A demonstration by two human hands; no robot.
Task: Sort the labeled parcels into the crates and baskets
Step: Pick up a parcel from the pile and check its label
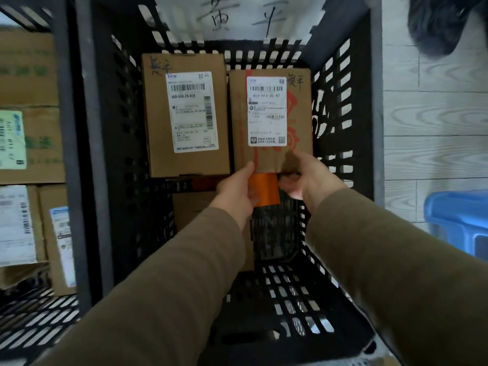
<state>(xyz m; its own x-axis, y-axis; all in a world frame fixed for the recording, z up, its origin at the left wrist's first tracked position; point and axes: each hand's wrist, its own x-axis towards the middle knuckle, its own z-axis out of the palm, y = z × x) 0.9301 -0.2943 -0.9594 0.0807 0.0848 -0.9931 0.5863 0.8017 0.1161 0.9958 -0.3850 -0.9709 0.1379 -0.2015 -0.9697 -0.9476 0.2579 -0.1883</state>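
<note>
A black slotted crate [290,299] holds two labeled boxes against its far wall, the left box [184,114] just beside the right box [269,112]. A third box [192,210] lies nearer, partly hidden. On the floor [422,154] right of the crate stands a blue bin [459,220].

**Hidden, cut off, unreadable**

Fingers of the left hand [236,187] and right hand [309,175] are hidden under the held parcel [272,120]. A lower box [192,210] is half covered by a sleeve [184,260]. Fine label print is unreadable. Blurred boxes at left [29,143], a blue bin [459,220] and a dark unidentified shape [443,22] are cut off at the edges.
</note>
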